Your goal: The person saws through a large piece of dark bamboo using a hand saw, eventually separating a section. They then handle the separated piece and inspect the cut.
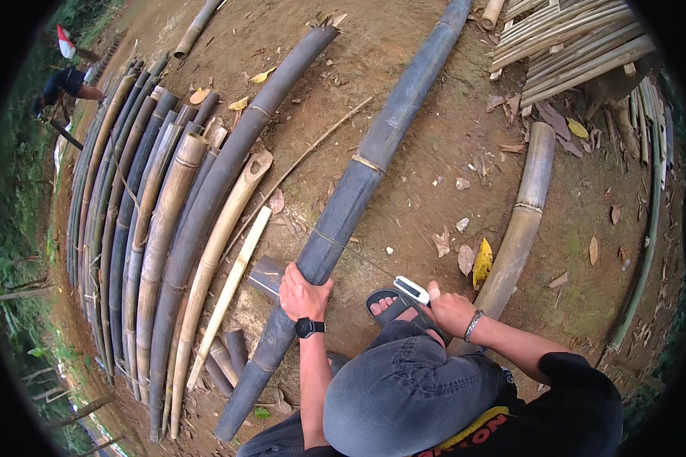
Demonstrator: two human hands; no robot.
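A thick dark bamboo pole [351, 190] runs diagonally from the lower left up to the far right. My left hand [305, 293] grips it from above, fingers curved over its surface. In my right hand [448, 311] is a handsaw [411, 289] with a white and dark handle. Its blade, seen almost edge-on as a thin line, reaches left and lies across the pole just beyond my left hand. How deep the blade sits cannot be made out. A short dark bamboo piece [267, 276] lies beside the pole, partly hidden behind it.
Many bamboo poles [164, 206] lie side by side on the left, with a pale split strip [232, 293] nearby. A shorter bamboo length [522, 217] lies right of my foot. Slats [572, 49] are stacked at the far right. Another person [68, 82] bends at the far left.
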